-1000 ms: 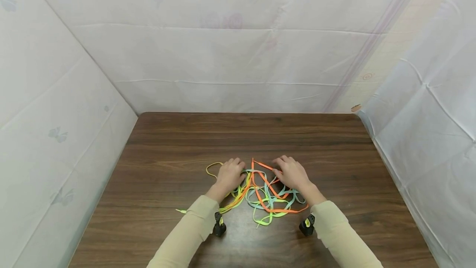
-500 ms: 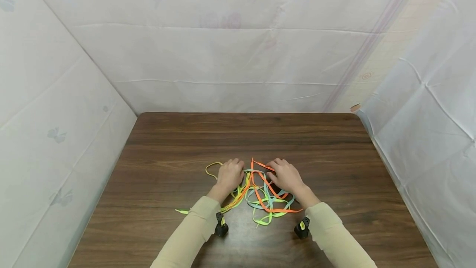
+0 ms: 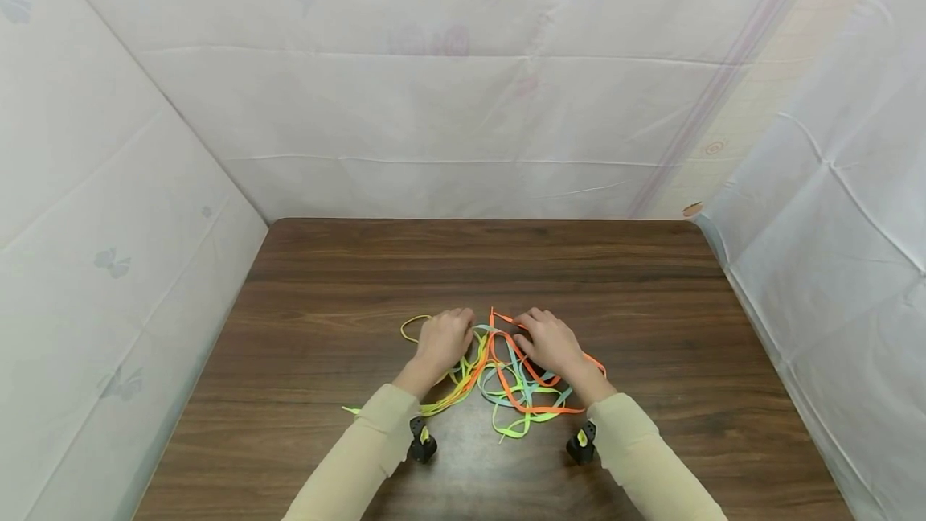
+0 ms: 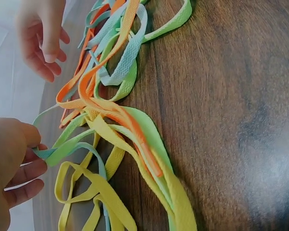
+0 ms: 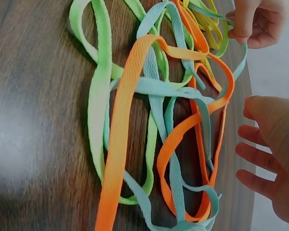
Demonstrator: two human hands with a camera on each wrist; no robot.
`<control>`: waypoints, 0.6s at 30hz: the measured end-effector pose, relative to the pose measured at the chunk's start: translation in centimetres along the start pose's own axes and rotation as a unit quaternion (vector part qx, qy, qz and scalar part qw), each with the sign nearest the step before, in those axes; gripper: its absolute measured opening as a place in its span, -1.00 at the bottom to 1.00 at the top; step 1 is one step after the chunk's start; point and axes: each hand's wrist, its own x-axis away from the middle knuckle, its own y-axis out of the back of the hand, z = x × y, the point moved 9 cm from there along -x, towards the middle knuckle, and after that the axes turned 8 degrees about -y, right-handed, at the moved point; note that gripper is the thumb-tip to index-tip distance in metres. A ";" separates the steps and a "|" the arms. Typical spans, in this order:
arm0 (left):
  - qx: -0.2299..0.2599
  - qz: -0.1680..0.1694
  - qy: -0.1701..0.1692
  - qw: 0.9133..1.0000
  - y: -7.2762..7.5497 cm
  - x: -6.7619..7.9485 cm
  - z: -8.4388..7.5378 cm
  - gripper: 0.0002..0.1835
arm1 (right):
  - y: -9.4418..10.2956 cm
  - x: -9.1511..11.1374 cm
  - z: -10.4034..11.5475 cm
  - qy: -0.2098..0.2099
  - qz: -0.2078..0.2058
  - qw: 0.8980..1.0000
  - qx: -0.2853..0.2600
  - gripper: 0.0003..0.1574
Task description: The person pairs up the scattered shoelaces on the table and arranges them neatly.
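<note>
Flat shoelaces in several colours lie tangled on a brown wooden table. In the left wrist view, my left hand [image 4: 9,163] pinches a green shoelace [image 4: 62,151] and a light blue shoelace [image 4: 44,153] between thumb and fingers. Yellow shoelace [image 4: 100,185] loops lie below that hand. My right hand [image 5: 279,149] hovers just beyond the far side of the tangle, fingers apart and relaxed, holding nothing. Nearest to it are an orange shoelace [image 5: 118,159] and more light blue loops. From the head view, the right hand covers part of the orange shoelace.
The wood-grain table [image 3: 325,272] extends around the laces on all sides. White printed sheets [image 3: 434,111] hang behind it and at both sides. A black wrist camera [image 3: 422,441] sits under the left wrist, and another black camera [image 3: 581,445] under the right.
My right hand has moved left, closer to the left hand, and an orange strand now shows right of its wrist. The left hand stays nearly in place, still at the laces.
</note>
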 end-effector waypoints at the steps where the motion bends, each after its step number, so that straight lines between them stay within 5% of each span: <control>1: 0.001 -0.003 -0.001 1.000 0.2 0.0 0.0 -0.93 | 0.0 0.0 0.2 0.003 -0.002 1.000 -0.002 -0.72; 18: 0.006 -0.039 -0.014 0.999 1.4 0.4 -0.1 -0.92 | -0.8 -1.0 3.0 0.051 -0.020 0.998 -0.013 -0.79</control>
